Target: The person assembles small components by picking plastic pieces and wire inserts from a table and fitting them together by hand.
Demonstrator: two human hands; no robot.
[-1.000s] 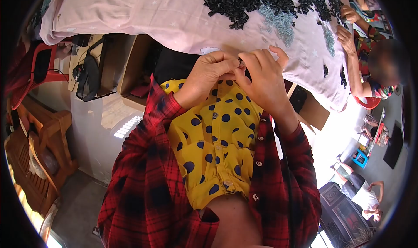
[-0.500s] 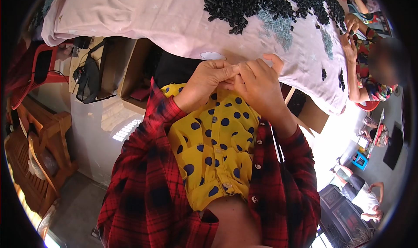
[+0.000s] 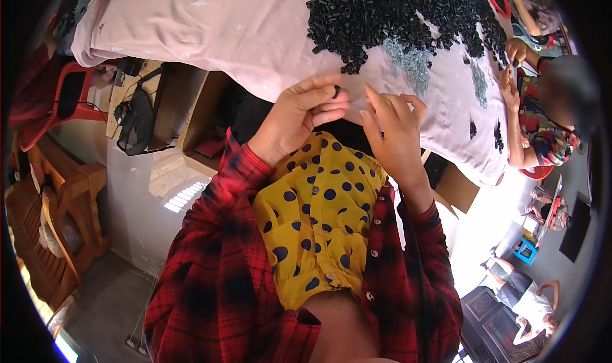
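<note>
My left hand [image 3: 299,112] is closed, with a small black ring-like piece [image 3: 336,91] pinched at the fingertips. Across a small gap, my right hand [image 3: 394,126] has its fingers apart and slightly bent; nothing shows between them. Beyond both hands, a large heap of small black tube-like pieces [image 3: 347,28] lies on a pale pink cloth [image 3: 185,35] with star prints. Beside that heap sits a patch of tiny grey, metallic-looking bits [image 3: 408,63], too small to name.
At the right, another person's hands [image 3: 512,76] are over the cloth near a few black pieces [image 3: 498,135]. Open cardboard boxes [image 3: 197,117] stand under the table edge, with a black bag [image 3: 137,117] close by. A red chair [image 3: 67,101] and wooden chair [image 3: 57,210] are left.
My hands, which were together at the fingertips, have moved apart. The black piece now shows in my left hand, and my right hand's fingers have spread. The view has shifted slightly.
</note>
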